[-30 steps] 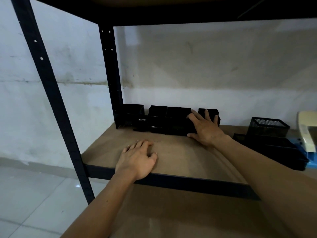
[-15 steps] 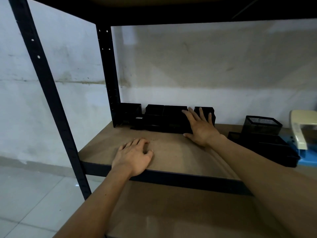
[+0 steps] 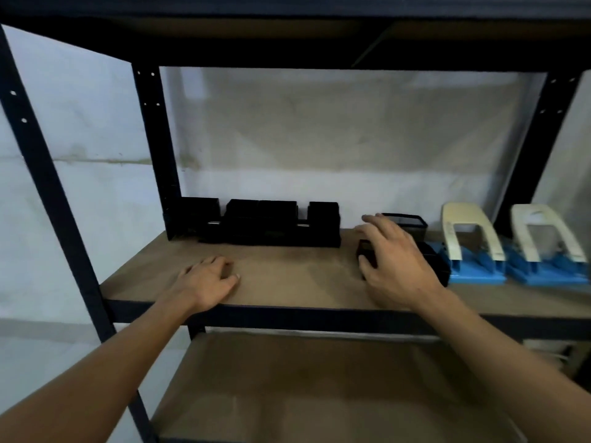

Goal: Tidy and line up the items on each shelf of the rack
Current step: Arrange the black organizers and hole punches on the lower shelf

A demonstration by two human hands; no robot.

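Rightward from the one row of black boxes (image 3: 265,225) at the shelf's (image 3: 287,276) back left, the right hand (image 3: 393,260) now spreads its fingers over one black tray (image 3: 436,262), which lies between that row and two hole punches (image 3: 470,247), with one mesh holder (image 3: 412,223) behind it. The left hand (image 3: 208,281) stays flat, fingers together.

I read this as a plain storeroom or stock room. A black bolt-together metal rack (image 3: 160,139) fills my view, its posts punched with rows of holes, with bare brown board shelves (image 3: 287,276) across the middle and bottom of the frame. Behind it stands a bare wall (image 3: 335,139), painted white and stained, and pale floor tiles (image 3: 32,362) show at lower left. The stock is office gear: black desk organizers (image 3: 265,225) at centre left and two cream-and-blue hole punches (image 3: 470,247) at right.
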